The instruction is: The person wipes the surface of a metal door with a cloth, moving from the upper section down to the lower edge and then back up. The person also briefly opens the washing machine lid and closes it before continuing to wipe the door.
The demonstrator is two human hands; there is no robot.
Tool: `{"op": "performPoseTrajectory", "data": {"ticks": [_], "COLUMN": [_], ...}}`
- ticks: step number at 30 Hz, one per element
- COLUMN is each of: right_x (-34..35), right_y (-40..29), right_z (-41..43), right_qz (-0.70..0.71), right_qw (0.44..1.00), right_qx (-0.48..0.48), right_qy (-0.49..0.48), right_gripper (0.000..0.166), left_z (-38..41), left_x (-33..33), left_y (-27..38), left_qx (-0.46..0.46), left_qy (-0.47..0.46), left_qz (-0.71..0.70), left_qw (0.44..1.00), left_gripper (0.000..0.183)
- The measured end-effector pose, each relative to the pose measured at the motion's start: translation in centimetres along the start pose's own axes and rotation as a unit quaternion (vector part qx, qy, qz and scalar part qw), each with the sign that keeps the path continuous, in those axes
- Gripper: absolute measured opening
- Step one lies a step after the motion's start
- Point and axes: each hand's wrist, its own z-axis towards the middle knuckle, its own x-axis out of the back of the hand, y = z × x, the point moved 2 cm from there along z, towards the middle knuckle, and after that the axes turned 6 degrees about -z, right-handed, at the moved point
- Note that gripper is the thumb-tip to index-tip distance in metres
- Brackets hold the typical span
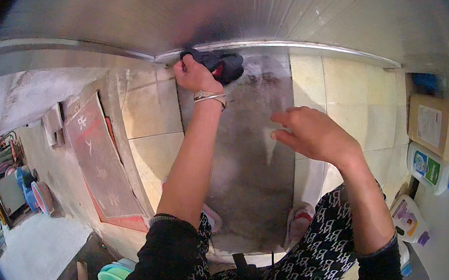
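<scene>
My left hand [199, 75] is at a pair of dark shoes [229, 69] with a bit of red inside, which lie against the metal-edged base of a panel. Its fingers are curled on the left end of the shoes. A bracelet and a band circle that wrist. To the right, my right hand [306, 131] hangs over the grey floor mat [248, 156], fingers apart and touching nothing. My feet in light sandals [300, 224] stand at the near part of the mat.
Along the right wall stand a beige jug [435, 125], a white detergent bottle [427, 166] and another with a purple cap [408, 217]. On the left are a worn red-and-grey board [102, 166] and green and blue basins [115, 276]. Cream tiles [350, 88] flank the mat.
</scene>
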Motion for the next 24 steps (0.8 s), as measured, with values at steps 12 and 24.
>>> {"op": "performPoseTrajectory", "data": {"ticks": [12,24], "right_x": [-0.8,0.0], "right_y": [-1.0,-1.0], "right_z": [1.4,0.6], "right_qz": [0.013,-0.001], "right_qw": [1.0,1.0], "right_qx": [0.015,-0.007], "right_qy": [-0.024,-0.027], "right_gripper": [0.027,0.027], "left_z": [-3.6,-5.6], "left_x": [-1.8,-2.9], "left_y": [-4.2,-5.0], "left_qx": [-0.048,-0.041], "left_qy": [-0.115,-0.165], "left_qz": [0.171,0.128], "left_qw": [0.977,0.977], "left_gripper": [0.014,0.014]}}
